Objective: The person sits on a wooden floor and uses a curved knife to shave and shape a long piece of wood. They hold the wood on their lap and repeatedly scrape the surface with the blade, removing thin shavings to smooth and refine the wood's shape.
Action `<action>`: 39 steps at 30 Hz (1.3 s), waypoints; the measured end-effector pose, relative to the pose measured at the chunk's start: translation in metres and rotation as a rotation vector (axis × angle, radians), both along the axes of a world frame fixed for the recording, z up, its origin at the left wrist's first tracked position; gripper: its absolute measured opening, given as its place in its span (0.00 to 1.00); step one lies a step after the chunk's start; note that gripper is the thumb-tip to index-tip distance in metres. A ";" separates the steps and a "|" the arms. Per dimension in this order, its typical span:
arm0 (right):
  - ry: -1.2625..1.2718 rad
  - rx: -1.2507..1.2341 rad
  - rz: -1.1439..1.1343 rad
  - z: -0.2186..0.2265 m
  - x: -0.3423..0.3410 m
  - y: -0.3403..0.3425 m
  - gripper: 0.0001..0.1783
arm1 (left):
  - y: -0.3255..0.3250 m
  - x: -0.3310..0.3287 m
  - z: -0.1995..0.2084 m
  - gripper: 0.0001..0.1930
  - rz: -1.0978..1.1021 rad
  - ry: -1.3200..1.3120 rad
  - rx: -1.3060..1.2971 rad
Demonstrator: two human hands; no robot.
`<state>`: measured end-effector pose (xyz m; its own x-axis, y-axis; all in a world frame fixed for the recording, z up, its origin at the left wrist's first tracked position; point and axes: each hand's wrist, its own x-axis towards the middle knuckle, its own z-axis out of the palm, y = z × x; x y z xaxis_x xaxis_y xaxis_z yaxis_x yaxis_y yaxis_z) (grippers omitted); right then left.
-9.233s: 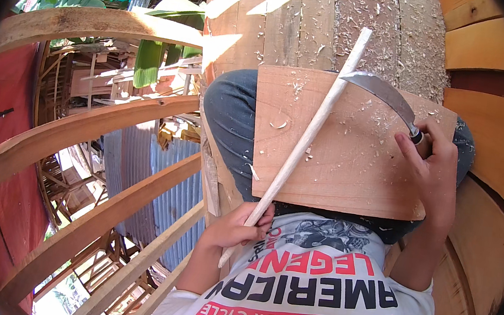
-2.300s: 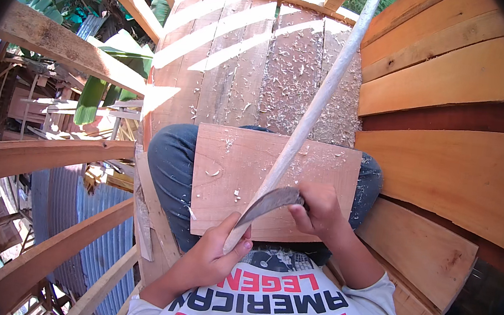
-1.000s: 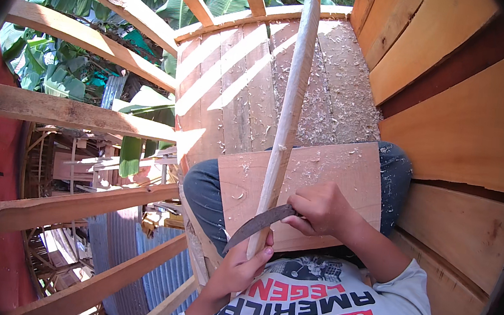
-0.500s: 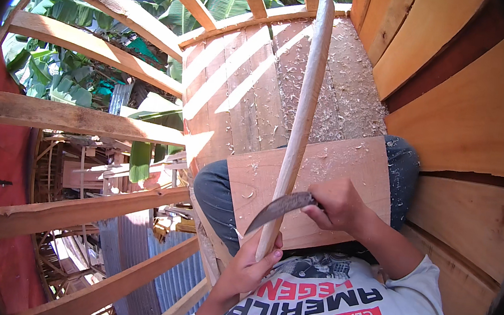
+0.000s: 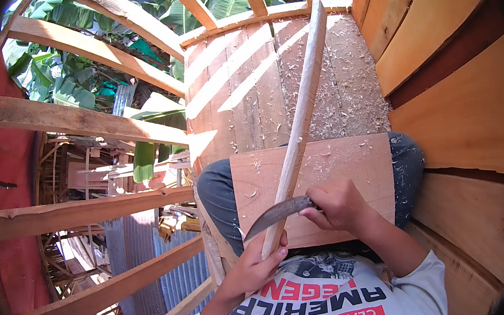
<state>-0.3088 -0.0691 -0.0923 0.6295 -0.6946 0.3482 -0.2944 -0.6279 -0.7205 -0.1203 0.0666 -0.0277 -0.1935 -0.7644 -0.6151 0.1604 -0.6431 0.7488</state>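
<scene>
A long, pale wooden stick [image 5: 302, 113], squared along its length, slants up from my lap toward the far railing. Its near end is wrapped by the fingers of my left hand [image 5: 256, 266], close to my shirt. My right hand [image 5: 341, 206] is closed round the handle of a knife, most of which the fingers hide. The knife's dark, curved blade [image 5: 276, 215] lies across the stick just above my left hand, its tip pointing left and toward me. Under the stick, a flat wooden board [image 5: 351, 162] rests over my thighs.
Wood shavings [image 5: 357, 107] cover much of the plank floor [image 5: 234, 99] ahead. Wooden slats [image 5: 88, 121] form an open railing on the left, with banana leaves and corrugated sheets beyond. A plank wall [image 5: 473, 127] stands close on my right.
The stick's far end has shifted slightly left and toward me. The knife stays across its near part, with its tip a little lower. Both hands keep their grip.
</scene>
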 end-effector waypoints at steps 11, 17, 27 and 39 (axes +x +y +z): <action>-0.039 0.063 -0.134 -0.001 -0.011 -0.013 0.16 | 0.002 -0.001 -0.002 0.06 -0.017 -0.121 -0.021; -0.114 0.245 -0.340 0.007 -0.029 -0.016 0.20 | -0.014 -0.003 0.007 0.11 -0.080 -0.651 -0.241; 0.153 -0.033 -0.244 0.012 -0.026 0.002 0.24 | -0.014 -0.002 -0.003 0.16 -0.008 -0.860 -0.445; -0.022 0.065 -0.576 0.018 -0.062 -0.020 0.30 | 0.012 0.000 0.004 0.14 0.047 -0.744 -0.379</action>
<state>-0.3706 -0.0893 -0.0747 0.1368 -0.9433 0.3025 -0.5599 -0.3256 -0.7619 -0.1205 0.0781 -0.0241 0.1989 -0.9423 -0.2692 -0.4410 -0.3313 0.8341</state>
